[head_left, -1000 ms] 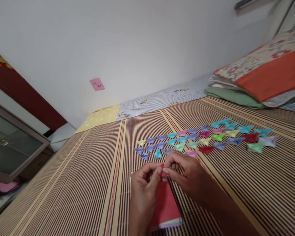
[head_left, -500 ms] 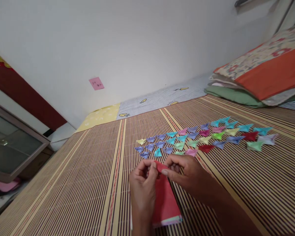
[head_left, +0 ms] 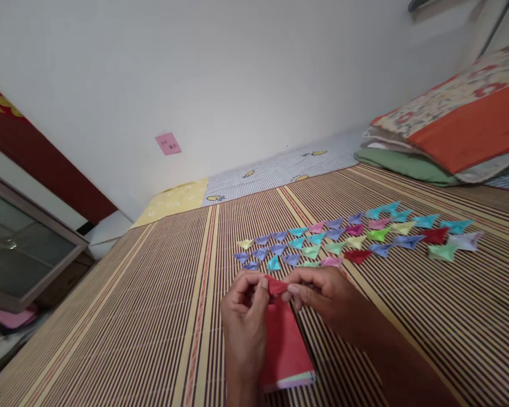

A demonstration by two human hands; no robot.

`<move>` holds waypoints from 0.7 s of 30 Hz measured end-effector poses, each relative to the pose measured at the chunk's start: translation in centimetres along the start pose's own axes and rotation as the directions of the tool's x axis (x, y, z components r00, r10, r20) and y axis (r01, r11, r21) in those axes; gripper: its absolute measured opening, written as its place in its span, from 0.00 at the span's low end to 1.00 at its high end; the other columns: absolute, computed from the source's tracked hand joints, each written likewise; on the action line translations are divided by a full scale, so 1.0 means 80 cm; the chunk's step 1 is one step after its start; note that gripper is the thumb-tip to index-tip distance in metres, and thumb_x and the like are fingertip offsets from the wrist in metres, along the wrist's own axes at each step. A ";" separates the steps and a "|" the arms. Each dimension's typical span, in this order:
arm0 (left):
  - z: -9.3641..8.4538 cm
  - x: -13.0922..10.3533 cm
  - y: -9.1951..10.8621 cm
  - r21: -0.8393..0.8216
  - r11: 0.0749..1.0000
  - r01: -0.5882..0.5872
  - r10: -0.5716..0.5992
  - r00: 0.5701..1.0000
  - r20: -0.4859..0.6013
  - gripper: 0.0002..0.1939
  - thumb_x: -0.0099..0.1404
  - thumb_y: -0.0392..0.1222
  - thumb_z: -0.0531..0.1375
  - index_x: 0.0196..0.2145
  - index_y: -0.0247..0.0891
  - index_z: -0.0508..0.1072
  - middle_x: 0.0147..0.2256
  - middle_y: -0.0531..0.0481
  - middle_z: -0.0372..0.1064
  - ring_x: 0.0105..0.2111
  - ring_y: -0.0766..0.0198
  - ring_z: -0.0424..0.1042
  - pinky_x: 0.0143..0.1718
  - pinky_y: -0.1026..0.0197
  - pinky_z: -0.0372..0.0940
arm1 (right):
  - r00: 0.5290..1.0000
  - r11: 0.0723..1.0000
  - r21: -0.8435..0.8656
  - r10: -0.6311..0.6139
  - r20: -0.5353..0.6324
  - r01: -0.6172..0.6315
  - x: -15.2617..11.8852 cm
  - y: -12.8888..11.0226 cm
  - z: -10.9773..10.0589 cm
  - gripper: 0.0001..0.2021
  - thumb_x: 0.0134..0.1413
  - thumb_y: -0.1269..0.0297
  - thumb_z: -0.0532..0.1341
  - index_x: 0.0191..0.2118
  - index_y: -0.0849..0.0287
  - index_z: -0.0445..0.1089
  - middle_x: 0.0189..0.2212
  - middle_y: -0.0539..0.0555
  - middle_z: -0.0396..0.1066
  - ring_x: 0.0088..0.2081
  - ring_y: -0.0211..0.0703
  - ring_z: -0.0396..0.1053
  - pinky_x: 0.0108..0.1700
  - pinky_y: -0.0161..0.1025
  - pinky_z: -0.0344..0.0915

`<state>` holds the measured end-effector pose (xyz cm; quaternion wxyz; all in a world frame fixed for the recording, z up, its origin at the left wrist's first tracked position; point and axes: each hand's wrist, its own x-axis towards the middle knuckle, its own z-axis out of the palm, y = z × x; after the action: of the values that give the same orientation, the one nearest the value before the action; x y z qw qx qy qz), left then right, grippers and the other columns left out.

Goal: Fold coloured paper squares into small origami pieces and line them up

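A small folded piece of red paper (head_left: 275,285) is pinched between my two hands. My left hand (head_left: 246,308) grips its left end between thumb and fingers. At the right end, my right hand (head_left: 318,291) pinches the paper's tip with thumb and forefinger. Below them lies a stack of coloured paper (head_left: 286,347) with a red sheet on top, partly covered by my left hand. Just beyond my fingers, several small folded paper boats (head_left: 335,234) in blue, green, pink, yellow and red stand in rows.
A striped bamboo mat (head_left: 152,316) spreads under everything. Folded bedding (head_left: 462,135) is piled at the right. Against the white wall (head_left: 237,85) runs a patterned cloth (head_left: 263,169), and a pink note (head_left: 168,143) is stuck above it. A glass-doored cabinet (head_left: 21,249) stands at the left.
The red paper now shows a more pointed shape between my hands. My right thumb and fingers have shifted slightly toward its right tip. The view has moved a little.
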<state>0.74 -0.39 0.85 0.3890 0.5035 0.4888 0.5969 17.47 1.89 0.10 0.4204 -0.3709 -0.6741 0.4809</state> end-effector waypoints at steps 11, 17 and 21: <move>0.004 -0.005 0.000 0.068 0.994 -0.090 0.083 0.991 0.105 0.06 0.68 0.41 0.64 0.35 0.40 0.81 0.33 0.50 0.71 0.36 0.61 0.72 0.40 0.61 0.66 | 0.997 0.999 0.026 -0.020 -0.079 0.022 0.006 0.001 0.022 0.09 0.61 0.63 0.62 0.30 0.59 0.73 0.25 0.47 0.66 0.29 0.38 0.62 0.31 0.36 0.59; 0.009 -0.006 0.004 -0.161 0.982 0.103 -0.104 0.995 0.006 0.12 0.58 0.42 0.72 0.39 0.38 0.77 0.33 0.49 0.75 0.32 0.64 0.73 0.35 0.64 0.69 | 0.985 0.973 0.223 -0.025 -0.172 0.064 0.008 0.005 0.022 0.08 0.62 0.62 0.63 0.33 0.58 0.74 0.28 0.50 0.74 0.31 0.40 0.70 0.35 0.37 0.67; 0.011 -0.007 0.006 -0.192 0.972 0.138 -0.126 0.989 0.074 0.10 0.61 0.44 0.70 0.31 0.35 0.77 0.26 0.50 0.74 0.26 0.67 0.72 0.31 0.66 0.67 | 0.980 0.961 0.252 -0.070 -0.185 0.116 0.007 0.001 0.020 0.10 0.63 0.62 0.63 0.30 0.58 0.73 0.25 0.49 0.73 0.29 0.40 0.72 0.35 0.37 0.69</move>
<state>1.70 -0.87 1.19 0.4904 0.4470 0.4476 0.5994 15.77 1.90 -0.18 0.5450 -0.3205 -0.5824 0.5109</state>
